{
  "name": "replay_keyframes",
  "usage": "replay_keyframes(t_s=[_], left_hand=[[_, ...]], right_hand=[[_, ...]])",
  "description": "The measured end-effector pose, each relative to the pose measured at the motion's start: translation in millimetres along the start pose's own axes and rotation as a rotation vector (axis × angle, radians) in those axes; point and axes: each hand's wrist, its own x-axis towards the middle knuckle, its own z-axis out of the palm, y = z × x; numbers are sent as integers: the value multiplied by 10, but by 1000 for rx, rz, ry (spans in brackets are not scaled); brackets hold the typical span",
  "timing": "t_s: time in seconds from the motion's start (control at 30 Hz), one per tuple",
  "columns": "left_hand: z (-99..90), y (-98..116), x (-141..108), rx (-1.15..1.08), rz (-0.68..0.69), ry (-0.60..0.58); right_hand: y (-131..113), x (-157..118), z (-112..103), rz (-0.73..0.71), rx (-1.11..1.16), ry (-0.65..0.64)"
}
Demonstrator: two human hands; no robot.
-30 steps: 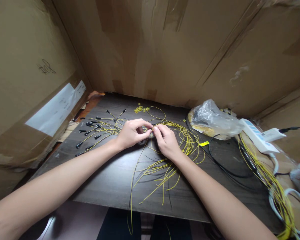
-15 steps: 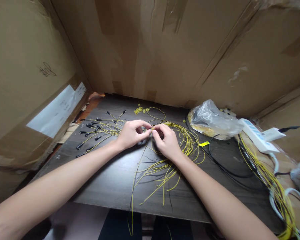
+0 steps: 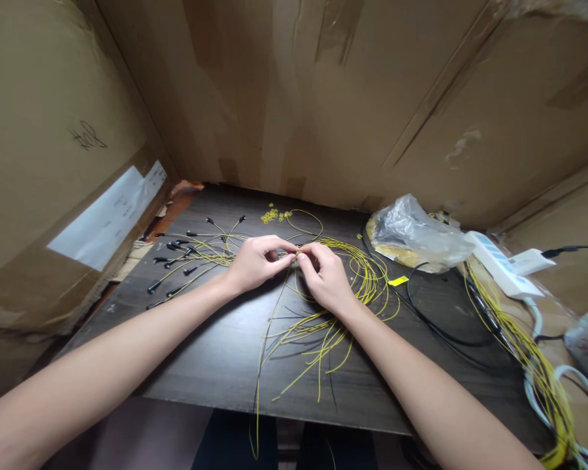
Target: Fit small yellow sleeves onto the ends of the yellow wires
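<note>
Almost nothing has moved since the earlier frame: the whole view has slid over a tiny bit, and the 2 hands are in nearly the same spot. The left hand point(image 3: 255, 266) and the right hand point(image 3: 328, 274) meet over the middle of the counter point(image 3: 200, 356). Both are closed at the fingertips, pinching a tiny yellow bit point(image 3: 298, 252) between them. It is too small to tell its shape.

The job looks part way done. The yellow wires point(image 3: 370, 271) lie in a loose coil beside the right hand, and many on the left have black ends point(image 3: 190, 270) on them. The wire tips near the front look bare. A small pile of yellow pieces point(image 3: 269, 215) sits behind the hands, apart from the wires, so those look unused. I cannot tell how many are left.

The counter is dark and a bit shiny. At least 1 thin wire hangs over its front edge. Big brown cardboard point(image 3: 274, 117) stands behind it and at both sides, and a white paper point(image 3: 108, 219) is stuck on the left part. On the right are a clear plastic bag point(image 3: 416, 225), a black cable point(image 3: 438, 337), a white power strip point(image 3: 504, 267) and another bunch of yellow wire point(image 3: 536, 369).
</note>
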Motion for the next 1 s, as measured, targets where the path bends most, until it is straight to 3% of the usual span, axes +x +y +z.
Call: replay_keyframes(t_s=[0.33,0.77,1.0], left_hand=[[14,-20,-3,3,89,-4],[24,-11,-8,-63,-59,-1],[17,-17,-1,-26,64,-4]], right_hand=[[36,9,-5,-32,-83,-79],[-9,-2,1,-36,-13,-3],[6,8,-10,-31,-50,-45]])
